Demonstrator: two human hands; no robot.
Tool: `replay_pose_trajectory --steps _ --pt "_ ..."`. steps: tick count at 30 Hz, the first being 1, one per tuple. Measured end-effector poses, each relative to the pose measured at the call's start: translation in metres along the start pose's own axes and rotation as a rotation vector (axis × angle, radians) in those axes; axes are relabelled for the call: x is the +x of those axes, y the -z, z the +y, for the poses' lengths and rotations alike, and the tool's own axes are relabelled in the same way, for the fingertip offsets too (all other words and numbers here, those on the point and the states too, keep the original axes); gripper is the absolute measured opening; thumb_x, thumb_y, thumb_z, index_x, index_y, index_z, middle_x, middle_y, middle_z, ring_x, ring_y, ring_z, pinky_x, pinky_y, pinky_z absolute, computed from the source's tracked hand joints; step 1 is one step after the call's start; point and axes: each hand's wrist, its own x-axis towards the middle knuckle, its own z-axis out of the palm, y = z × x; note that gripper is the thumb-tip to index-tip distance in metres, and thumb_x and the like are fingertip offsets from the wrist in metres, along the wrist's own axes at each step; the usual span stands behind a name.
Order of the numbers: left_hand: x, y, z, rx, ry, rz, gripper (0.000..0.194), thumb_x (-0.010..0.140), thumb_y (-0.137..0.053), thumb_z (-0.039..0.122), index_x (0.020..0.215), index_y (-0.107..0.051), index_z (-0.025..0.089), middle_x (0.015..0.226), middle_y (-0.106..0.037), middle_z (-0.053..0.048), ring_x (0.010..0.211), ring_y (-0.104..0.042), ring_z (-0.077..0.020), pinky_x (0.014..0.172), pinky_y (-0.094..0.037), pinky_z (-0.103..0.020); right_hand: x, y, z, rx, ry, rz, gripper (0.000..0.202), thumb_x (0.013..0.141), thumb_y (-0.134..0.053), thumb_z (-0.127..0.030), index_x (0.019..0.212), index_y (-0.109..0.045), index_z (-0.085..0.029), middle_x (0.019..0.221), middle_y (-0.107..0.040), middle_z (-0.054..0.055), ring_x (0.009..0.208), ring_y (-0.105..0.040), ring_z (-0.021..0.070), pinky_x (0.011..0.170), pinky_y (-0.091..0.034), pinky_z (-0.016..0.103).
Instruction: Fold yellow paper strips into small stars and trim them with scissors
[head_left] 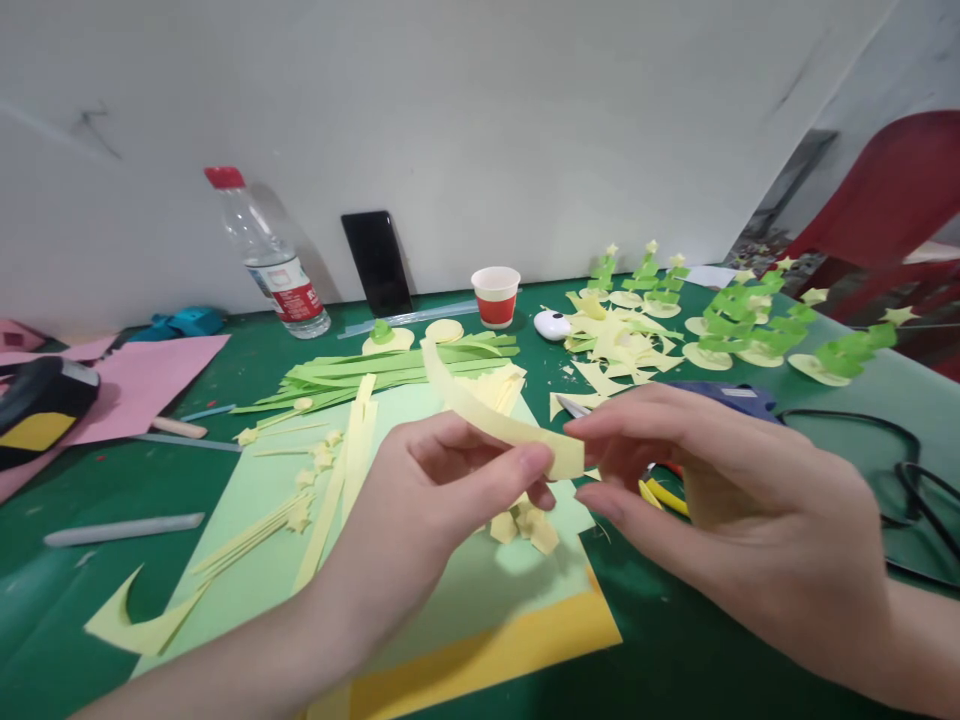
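A curved pale yellow paper strip (499, 425) is pinched between the thumb and fingers of my left hand (442, 490), its long end rising up and to the left. Just right of the strip's short end is my right hand (727, 500), thumb and index fingertip apart with a gap between them and nothing visible in it. Beneath my hands lie light green sheets (450, 600) over a yellow-orange one (487, 655). Small folded yellow pieces (525, 525) sit under my left fingertips. Long yellow strips (341, 480) and green strips (390, 368) lie beyond and to the left.
Along the wall stand a bottle (274, 260), a phone (376, 262) and a paper cup (496, 296). Yellow scraps (619, 340) and several green spiral trees (724, 325) are at the back right. Scissors (664, 495) lie behind my right hand; a tape measure (45, 410) is far left.
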Motion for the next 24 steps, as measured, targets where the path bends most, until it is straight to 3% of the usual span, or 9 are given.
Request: replay_pose_trajectory --steps 8,14,19,24 --pt "0.0 -0.003 0.005 0.221 -0.201 0.007 0.013 0.072 -0.068 0.015 0.063 -0.072 0.023 0.057 -0.069 0.006 0.057 -0.06 -0.0095 0.056 -0.05 -0.016 0.004 0.002 -0.005 0.172 -0.204 -0.125 0.014 0.077 -0.055 -0.012 0.065 -0.061 -0.017 0.056 -0.064 -0.001 0.051 -0.055 0.0076 0.043 -0.044 0.013" --pt "0.001 -0.001 0.005 0.428 -0.233 0.048 0.012 0.072 -0.065 0.018 0.061 -0.068 0.022 0.057 -0.069 0.006 0.06 -0.06 -0.0115 0.058 -0.048 -0.019 0.011 0.005 -0.007 0.244 -0.363 -0.228 0.021 0.075 -0.055 -0.016 0.054 -0.061 -0.016 0.044 -0.053 -0.004 0.041 -0.043 0.0043 0.036 -0.033 0.012" --pt "0.001 0.002 0.003 0.366 -0.235 0.009 0.025 0.082 -0.056 0.026 0.059 -0.062 0.021 0.056 -0.064 0.005 0.057 -0.057 -0.0114 0.054 -0.047 -0.02 0.009 0.009 -0.005 0.43 -0.572 -0.288 0.025 0.075 -0.058 -0.016 0.049 -0.057 -0.017 0.044 -0.049 -0.004 0.04 -0.04 0.0048 0.038 -0.033 0.015" --pt "0.0 -0.001 0.001 0.463 -0.53 -0.012 0.023 0.082 -0.055 0.008 0.066 -0.064 0.022 0.064 -0.063 0.006 0.065 -0.058 -0.0094 0.062 -0.048 -0.017 0.01 0.01 -0.004 0.571 -0.756 -0.278 0.029 0.072 -0.064 -0.018 0.044 -0.056 -0.017 0.043 -0.049 -0.003 0.039 -0.039 0.0057 0.04 -0.034 0.019"
